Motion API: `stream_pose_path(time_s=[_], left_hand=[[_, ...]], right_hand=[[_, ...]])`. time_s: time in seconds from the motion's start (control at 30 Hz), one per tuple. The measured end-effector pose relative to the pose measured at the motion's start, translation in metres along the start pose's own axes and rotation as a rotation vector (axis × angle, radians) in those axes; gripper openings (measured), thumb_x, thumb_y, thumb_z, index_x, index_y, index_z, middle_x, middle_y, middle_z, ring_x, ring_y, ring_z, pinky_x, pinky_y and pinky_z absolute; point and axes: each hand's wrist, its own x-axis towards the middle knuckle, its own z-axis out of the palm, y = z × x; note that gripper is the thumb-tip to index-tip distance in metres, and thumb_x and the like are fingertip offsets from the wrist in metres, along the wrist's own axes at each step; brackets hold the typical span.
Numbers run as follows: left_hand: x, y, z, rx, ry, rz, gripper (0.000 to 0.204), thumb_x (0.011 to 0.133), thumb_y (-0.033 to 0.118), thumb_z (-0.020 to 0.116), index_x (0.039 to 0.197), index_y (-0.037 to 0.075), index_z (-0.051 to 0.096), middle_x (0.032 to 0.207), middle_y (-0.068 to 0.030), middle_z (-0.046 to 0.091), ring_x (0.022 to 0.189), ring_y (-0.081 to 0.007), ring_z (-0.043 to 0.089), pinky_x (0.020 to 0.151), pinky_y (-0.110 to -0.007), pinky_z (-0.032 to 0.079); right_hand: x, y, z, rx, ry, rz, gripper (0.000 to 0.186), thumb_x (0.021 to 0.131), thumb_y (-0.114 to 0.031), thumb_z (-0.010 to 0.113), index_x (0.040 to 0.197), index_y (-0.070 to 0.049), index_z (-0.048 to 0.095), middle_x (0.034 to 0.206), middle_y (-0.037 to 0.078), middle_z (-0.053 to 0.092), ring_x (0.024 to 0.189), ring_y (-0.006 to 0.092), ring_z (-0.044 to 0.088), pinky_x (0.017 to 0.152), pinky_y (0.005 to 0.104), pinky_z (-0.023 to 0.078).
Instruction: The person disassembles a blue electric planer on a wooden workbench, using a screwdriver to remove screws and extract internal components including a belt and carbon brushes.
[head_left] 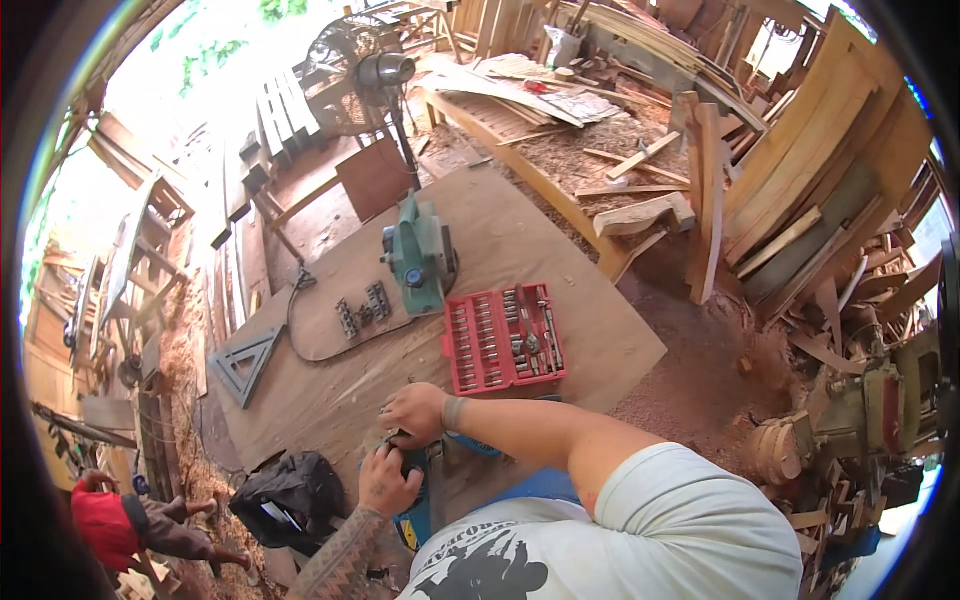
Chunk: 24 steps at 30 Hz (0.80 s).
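At the near edge of a wooden tabletop point(590, 350), my two hands are close together. My right hand point(412, 412) bends its fingers down onto a small dark piece. Just below it, the fingers of my left hand point(385, 482) curl around the same spot. What they grip is mostly hidden. Beside and under my hands show parts of a blue tool point(472, 446), largely covered by my right forearm. Beyond my hands lies an opened red socket-set case point(512, 384) with rows of sockets, bits and a ratchet. A green electric planer point(415, 262) stands behind the case.
Small dark metal pieces point(347, 318) and a grey triangular square point(246, 365) lie on the tabletop, with a cable looping between. A black bag point(290, 500) sits at the near left; a person in red point(105, 525) is beyond it. A fan point(350, 75) and stacked boards point(810, 170) surround the table.
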Motion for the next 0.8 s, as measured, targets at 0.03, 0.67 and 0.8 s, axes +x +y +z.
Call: stream_pose_path(time_s=[0.03,0.67,0.8], left_hand=[[-0.002,0.0,0.003,-0.01,0.025,-0.01,0.034,0.083,0.026,0.069,0.105,0.0,0.07,0.11,-0.022,0.068,0.104,-0.0434,0.061,0.096,-0.055,0.049],[0.01,-0.017,0.021,0.113,0.008,0.034,0.033,0.078,0.026,0.062,0.099,0.003,0.072,0.094,-0.018,0.074,0.096,-0.041,0.068,0.088,-0.054,0.051],[0.007,-0.018,0.021,0.08,-0.002,0.023,0.033,0.078,0.025,0.062,0.1,0.002,0.072,0.092,-0.0183,0.074,0.094,-0.0418,0.068,0.088,-0.054,0.05]], right_hand=[[0.0,-0.001,0.0,-0.002,0.016,-0.009,0.03,0.082,-0.038,0.077,0.091,-0.012,0.066,0.092,0.009,0.073,0.098,0.0349,0.072,0.08,0.0496,0.059],[-0.003,0.003,-0.001,0.003,0.046,-0.031,0.034,0.081,-0.042,0.078,0.092,-0.013,0.063,0.089,0.011,0.07,0.095,0.0376,0.071,0.078,0.0521,0.057],[-0.003,0.001,0.003,0.005,0.069,-0.028,0.034,0.081,-0.041,0.078,0.092,-0.013,0.064,0.09,0.011,0.07,0.094,0.0373,0.071,0.079,0.0512,0.057]])
